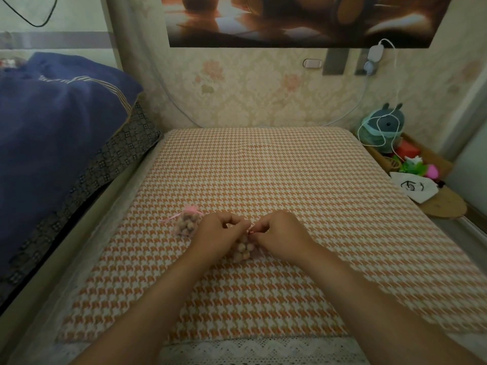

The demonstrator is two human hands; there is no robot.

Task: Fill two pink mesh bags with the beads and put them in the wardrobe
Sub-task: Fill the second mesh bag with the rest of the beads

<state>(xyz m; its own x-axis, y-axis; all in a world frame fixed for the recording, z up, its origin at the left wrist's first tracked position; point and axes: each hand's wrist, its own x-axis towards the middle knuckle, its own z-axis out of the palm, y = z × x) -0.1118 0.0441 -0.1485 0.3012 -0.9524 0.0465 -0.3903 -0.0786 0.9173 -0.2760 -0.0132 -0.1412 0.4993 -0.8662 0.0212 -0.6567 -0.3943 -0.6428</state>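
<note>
Houndstooth-covered surface (pixel 263 167): left hand (pixel 218 231) and right hand (pixel 279 231) pinch shut on the bead-filled pink mesh bag (pixel 243 250) between them; second tied bag (pixel 187 222) lies at ten o'clock.

The surface (pixel 263 167) wears orange-and-white houndstooth; the mesh bag (pixel 187 223) is pink, its beads (pixel 186 225) tan; the blanket (pixel 58 122) navy.

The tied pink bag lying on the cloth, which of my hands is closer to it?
Left. Your left hand sits right beside the tied bag, at its right edge. Your right hand is farther right, beyond the second bag that both hands are working on.
</note>
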